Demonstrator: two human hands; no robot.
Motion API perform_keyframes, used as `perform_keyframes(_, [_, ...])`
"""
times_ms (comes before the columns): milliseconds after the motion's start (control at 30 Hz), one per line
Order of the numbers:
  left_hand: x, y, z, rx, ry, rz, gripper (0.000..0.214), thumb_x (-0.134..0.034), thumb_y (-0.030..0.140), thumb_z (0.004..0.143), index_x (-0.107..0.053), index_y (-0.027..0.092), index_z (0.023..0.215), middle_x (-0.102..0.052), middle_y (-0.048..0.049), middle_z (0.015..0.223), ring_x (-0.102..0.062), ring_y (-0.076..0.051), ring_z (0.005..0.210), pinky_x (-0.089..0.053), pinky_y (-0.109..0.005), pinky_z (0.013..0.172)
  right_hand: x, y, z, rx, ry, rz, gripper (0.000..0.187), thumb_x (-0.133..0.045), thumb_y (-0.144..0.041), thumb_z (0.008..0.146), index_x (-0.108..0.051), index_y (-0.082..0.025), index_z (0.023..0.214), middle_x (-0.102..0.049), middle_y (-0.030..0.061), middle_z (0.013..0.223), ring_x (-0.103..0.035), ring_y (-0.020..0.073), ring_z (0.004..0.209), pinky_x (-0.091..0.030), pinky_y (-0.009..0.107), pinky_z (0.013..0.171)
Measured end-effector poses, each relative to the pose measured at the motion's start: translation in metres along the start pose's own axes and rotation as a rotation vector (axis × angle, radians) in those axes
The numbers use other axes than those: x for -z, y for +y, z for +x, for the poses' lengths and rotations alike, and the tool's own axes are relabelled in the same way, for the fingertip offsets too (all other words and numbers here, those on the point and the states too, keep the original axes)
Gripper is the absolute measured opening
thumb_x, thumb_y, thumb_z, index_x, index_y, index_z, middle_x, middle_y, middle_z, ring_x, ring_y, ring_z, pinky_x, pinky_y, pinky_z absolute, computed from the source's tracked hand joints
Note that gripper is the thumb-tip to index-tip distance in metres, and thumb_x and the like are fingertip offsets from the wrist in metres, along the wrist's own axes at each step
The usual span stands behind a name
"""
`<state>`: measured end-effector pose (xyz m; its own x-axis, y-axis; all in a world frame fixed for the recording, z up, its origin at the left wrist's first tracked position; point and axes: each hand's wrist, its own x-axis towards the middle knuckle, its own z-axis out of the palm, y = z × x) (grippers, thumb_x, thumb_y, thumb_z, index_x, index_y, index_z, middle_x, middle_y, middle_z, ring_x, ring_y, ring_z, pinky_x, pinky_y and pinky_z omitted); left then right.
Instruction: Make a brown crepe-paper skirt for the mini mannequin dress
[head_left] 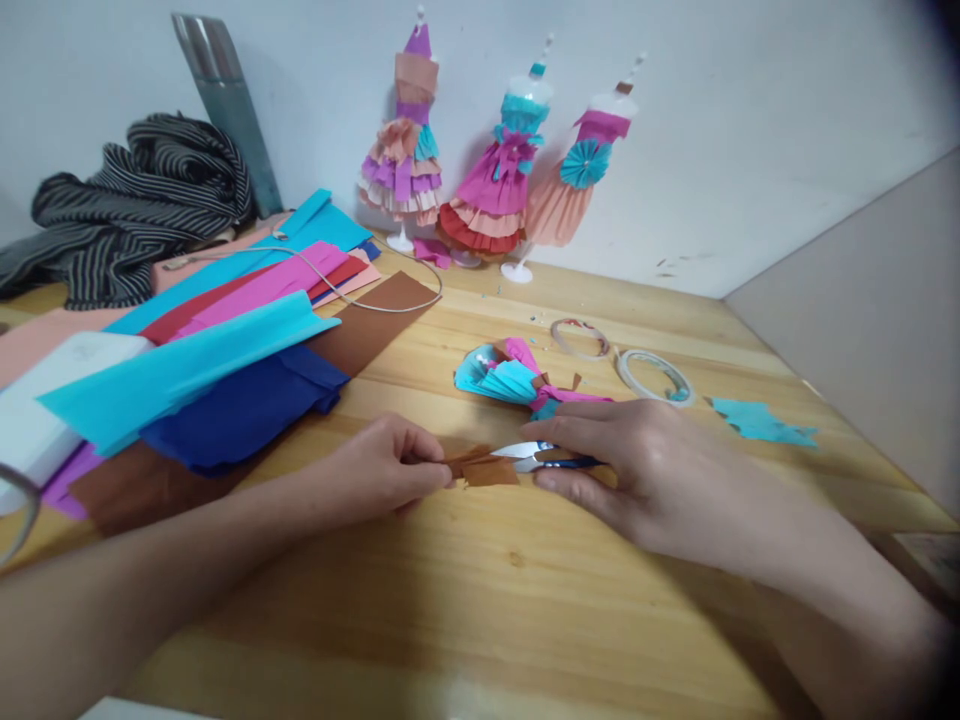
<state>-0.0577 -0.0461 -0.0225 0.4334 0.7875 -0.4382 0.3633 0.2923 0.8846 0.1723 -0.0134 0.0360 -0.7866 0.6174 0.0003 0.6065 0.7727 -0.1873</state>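
Observation:
Between thumb and fingers my left hand (397, 465) pinches a small strip of brown paper (491, 470) just over the wooden table. My right hand (622, 465) grips a pair of small scissors (525, 455); their blades are partly apart and touch the right end of the brown paper. The scissors' handles are mostly hidden under the right hand. Right behind the blades lies a folded paper piece in turquoise and pink (499, 378), with small brown bits on it, partly covered by my right fingers.
Coloured paper sheets (195, 365) are piled at the left with a white device (67, 390) and a cable. Three paper-dressed mannequins (510, 180), a flask (232, 120) and striped cloth (150, 200) stand or lie along the wall. Tape rolls (634, 375) and a turquoise scrap (761, 420) lie right.

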Motion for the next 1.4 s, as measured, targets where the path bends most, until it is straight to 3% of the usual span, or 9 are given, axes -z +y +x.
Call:
perform_keyframes(433, [-0.001,0.002,-0.001,0.004,-0.011,0.003,0.030,-0.053,0.033,0.074,-0.047,0.016,0.050,-0.041,0.0064,0.039,-0.031,-0.005,0.037,-0.020,-0.020,0.038,-0.010,-0.002,0.005,0.075,0.008,0.018,0.017,-0.056,-0.027,0.088,-0.069,-0.020,0.096,-0.067,0.0053,0.076,-0.062,0.0161,0.066,-0.041,0.025,0.059])
perform_keyframes(1133, [0.001,-0.003,0.001,-0.016,-0.004,0.006,0.028,-0.053,0.034,0.075,-0.050,0.016,0.053,-0.044,0.0058,0.040,-0.032,-0.005,0.037,-0.021,-0.020,0.039,0.003,0.006,-0.007,0.055,0.005,-0.048,0.024,-0.055,-0.026,0.088,-0.065,-0.024,0.109,-0.069,0.0043,0.083,-0.063,0.0178,0.066,-0.039,0.026,0.055])
perform_keyframes(1400, [0.000,-0.003,0.002,-0.014,0.045,-0.009,0.022,-0.053,0.034,0.073,-0.060,0.013,0.066,-0.044,0.0055,0.040,-0.033,-0.006,0.036,-0.021,-0.021,0.038,0.009,0.011,-0.009,0.002,-0.015,0.024,0.022,-0.052,-0.024,0.088,-0.067,-0.023,0.104,-0.070,0.0048,0.085,-0.064,0.0181,0.068,-0.042,0.026,0.058])
